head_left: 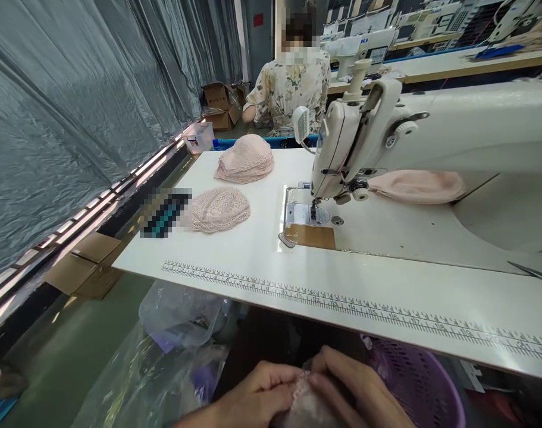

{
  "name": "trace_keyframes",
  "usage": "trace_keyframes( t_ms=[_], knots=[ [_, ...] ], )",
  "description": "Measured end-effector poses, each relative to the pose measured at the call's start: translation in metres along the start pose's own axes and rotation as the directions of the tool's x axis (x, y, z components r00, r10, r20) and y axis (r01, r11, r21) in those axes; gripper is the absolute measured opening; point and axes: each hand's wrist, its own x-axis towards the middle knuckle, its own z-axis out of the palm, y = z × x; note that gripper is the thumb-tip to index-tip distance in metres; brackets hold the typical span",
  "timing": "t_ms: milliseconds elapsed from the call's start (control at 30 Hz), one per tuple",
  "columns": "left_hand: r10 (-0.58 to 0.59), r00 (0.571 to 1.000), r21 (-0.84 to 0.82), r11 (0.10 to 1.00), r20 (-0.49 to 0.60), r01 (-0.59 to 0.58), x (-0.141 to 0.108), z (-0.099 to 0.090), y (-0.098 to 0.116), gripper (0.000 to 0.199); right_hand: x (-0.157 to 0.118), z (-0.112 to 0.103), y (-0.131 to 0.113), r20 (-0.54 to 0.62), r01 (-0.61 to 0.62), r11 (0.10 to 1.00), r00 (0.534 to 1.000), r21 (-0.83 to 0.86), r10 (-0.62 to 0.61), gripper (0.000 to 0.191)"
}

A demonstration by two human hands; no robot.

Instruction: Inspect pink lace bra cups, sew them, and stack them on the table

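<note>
Below the table's front edge, my left hand point(262, 397) and my right hand point(348, 386) pinch a pale pink lace fabric piece point(309, 407) between them, with fingertips close together. The lower part of the piece runs out of the picture. On the white sewing table point(235, 258) lie a stack of pink fabric cups point(246, 159) and, nearer, lace cups point(221, 209). The white sewing machine point(342, 142) stands to the right, its presser foot point(314, 211) over the needle plate. Another pink fabric piece point(417, 185) rests under the machine arm.
A purple basket point(420, 380) sits below the table at right, a clear plastic bin point(181, 312) at left. Scissors point(533, 272) lie at the right edge. A cardboard box point(85, 264) is on the floor. A person point(293, 89) sits ahead, facing away.
</note>
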Motion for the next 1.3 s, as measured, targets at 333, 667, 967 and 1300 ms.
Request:
trace_keyframes(
  t_ms=[333,667,967,1300],
  knots=[
    [-0.055,0.998,-0.177,0.983,0.022,0.058,-0.009,-0.004,-0.006,0.033,0.01,-0.001,-0.01,-0.046,0.073,0.995,0.996,-0.064,-0.076,0.024],
    [-0.016,0.996,-0.117,0.993,0.087,0.026,-0.011,-0.003,-0.005,0.038,0.008,0.007,-0.006,-0.179,0.096,0.99,0.977,-0.103,-0.113,0.021],
    [0.218,0.962,0.244,0.954,-0.165,-0.175,0.001,0.002,-0.025,0.049,0.013,0.014,-0.008,-0.198,0.092,0.986,0.973,-0.138,-0.119,0.02],
    [-0.056,0.997,0.097,0.993,-0.047,0.06,-0.013,-0.018,-0.012,0.051,-0.005,-0.002,-0.002,-0.133,0.024,0.999,0.991,-0.025,-0.027,0.013]
  ],
)
